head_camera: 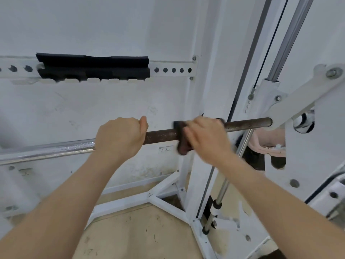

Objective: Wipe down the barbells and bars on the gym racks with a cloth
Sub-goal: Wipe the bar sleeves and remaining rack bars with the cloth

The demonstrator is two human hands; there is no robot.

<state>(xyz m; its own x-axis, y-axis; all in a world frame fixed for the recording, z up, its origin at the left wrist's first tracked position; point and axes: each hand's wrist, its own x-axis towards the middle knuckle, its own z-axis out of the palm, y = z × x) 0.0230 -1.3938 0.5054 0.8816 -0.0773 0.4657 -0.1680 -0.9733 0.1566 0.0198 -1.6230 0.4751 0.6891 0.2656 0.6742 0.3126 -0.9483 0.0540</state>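
A long barbell bar (pixel 160 134) runs across the view at chest height, shiny chrome on the left and rusty brown from the middle to its right end in the white rack. My left hand (pixel 120 136) grips the bar where chrome meets rust, thumb on top. My right hand (pixel 207 136) is further right and holds a dark cloth (pixel 180 139) wrapped round the rusty part; the hand is blurred. The cloth hangs a little below the bar.
The white rack upright (pixel 205 90) with a guide rod (pixel 291 34) and cable stands just behind my right hand. A perforated white rail with a black pad (pixel 93 66) is on the wall above. Pink fabric (pixel 268 143) lies behind the rack's right plate. White floor braces (pixel 158 199) spread below.
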